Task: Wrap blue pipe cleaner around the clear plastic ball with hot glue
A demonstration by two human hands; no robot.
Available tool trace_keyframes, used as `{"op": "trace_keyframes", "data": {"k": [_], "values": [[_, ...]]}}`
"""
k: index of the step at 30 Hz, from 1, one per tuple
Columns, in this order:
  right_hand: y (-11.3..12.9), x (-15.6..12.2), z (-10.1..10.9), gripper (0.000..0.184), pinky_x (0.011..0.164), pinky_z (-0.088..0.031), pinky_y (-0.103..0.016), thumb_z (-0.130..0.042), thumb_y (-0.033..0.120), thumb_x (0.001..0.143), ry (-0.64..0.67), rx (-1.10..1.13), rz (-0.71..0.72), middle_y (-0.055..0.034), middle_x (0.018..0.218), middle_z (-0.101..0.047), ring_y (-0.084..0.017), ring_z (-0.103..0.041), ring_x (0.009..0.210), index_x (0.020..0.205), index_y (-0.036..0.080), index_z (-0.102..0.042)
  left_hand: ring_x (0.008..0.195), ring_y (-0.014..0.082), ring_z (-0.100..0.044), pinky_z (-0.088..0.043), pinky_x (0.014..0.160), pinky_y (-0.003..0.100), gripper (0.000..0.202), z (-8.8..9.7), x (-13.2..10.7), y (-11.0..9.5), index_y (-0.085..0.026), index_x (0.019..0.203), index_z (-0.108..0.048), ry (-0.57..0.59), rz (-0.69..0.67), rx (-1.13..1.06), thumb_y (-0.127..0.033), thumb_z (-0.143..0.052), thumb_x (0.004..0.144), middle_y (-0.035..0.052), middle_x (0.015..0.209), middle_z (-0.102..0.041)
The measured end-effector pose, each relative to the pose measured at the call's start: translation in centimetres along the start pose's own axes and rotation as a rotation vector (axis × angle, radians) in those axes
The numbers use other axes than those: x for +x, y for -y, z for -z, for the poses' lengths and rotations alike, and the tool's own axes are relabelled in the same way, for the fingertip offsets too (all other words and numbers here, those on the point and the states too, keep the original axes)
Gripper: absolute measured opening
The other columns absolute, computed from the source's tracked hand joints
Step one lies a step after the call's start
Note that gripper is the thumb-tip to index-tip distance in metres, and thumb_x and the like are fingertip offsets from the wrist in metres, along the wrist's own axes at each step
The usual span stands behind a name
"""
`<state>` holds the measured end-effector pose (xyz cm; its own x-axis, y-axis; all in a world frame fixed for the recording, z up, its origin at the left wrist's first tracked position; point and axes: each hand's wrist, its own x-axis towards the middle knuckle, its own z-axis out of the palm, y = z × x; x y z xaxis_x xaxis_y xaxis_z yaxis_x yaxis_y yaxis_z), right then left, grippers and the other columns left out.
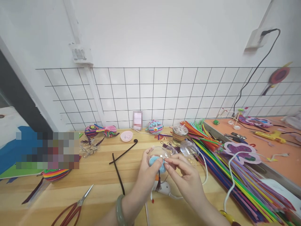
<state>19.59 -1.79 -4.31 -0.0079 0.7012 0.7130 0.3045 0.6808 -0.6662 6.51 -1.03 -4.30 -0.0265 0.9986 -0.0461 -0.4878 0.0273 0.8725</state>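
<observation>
My left hand (147, 175) is closed around a clear plastic half-sphere (160, 153) partly wrapped in light blue pipe cleaner (154, 161), held above the wooden table (98, 194). A dark red tassel (158, 185) hangs beneath it. My right hand (185, 174) pinches the blue pipe cleaner at the ball's right side, fingers pressed together. Another clear half-sphere (189, 148) lies just behind my right hand.
Red-handled scissors (72, 208) lie at the front left, black pipe cleaners (118, 166) in the middle. A heap of coloured pipe cleaners (235, 175) fills the right. A glass jar (180, 134), a pink dish (126, 136) and wrapped coloured balls (155, 127) stand near the wall grid.
</observation>
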Motion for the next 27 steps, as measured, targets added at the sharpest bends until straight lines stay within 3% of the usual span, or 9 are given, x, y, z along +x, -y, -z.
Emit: {"op": "trace_keyframes", "data": {"k": [6, 13, 21, 27], "values": [[0.0, -0.1, -0.2, 0.01, 0.059, -0.054, -0.028, -0.066, 0.019, 0.084, -0.021, 0.013, 0.004, -0.0051, 0.081, -0.065, -0.019, -0.064, 0.075, 0.086, 0.024, -0.075, 0.087, 0.0194, -0.063, -0.047, 0.081, 0.03, 0.056, -0.5, -0.4, -0.7, -0.019, 0.116, -0.051, -0.029, -0.044, 0.064, -0.028, -0.076, 0.067, 0.0058, 0.094, -0.067], [0.1, -0.3, -0.4, 0.015, 0.059, -0.053, -0.028, -0.063, 0.017, 0.085, 0.003, 0.044, 0.004, -0.0041, 0.079, -0.064, -0.018, -0.063, 0.073, 0.091, 0.024, -0.075, 0.1, 0.0234, -0.062, -0.047, 0.087, 0.033, 0.052, 0.0, -0.1, -0.2, -0.022, 0.114, -0.053, -0.058, -0.015, 0.013, -0.028, -0.077, 0.067, 0.0088, 0.104, -0.065], [0.1, -0.3, -0.6, 0.015, 0.059, -0.053, -0.029, -0.063, 0.019, 0.086, 0.001, 0.078, 0.007, -0.0039, 0.079, -0.063, -0.017, -0.062, 0.072, 0.092, 0.025, -0.075, 0.096, 0.0221, -0.062, -0.046, 0.086, 0.032, 0.052, 0.1, -0.2, -0.5, -0.021, 0.116, -0.053, -0.021, -0.013, 0.014, -0.029, -0.075, 0.069, 0.007, 0.1, -0.065], [-0.1, -0.5, -0.5, 0.019, 0.063, -0.051, -0.03, -0.061, 0.018, 0.088, 0.023, 0.076, -0.024, -0.0034, 0.082, -0.061, -0.017, -0.06, 0.072, 0.103, 0.025, -0.069, 0.089, 0.0192, -0.064, -0.048, 0.078, 0.03, 0.058, -0.2, -0.4, -1.3, -0.023, 0.127, -0.045, 0.043, 0.092, -0.104, -0.031, -0.069, 0.075, 0.0047, 0.098, -0.066]]}}
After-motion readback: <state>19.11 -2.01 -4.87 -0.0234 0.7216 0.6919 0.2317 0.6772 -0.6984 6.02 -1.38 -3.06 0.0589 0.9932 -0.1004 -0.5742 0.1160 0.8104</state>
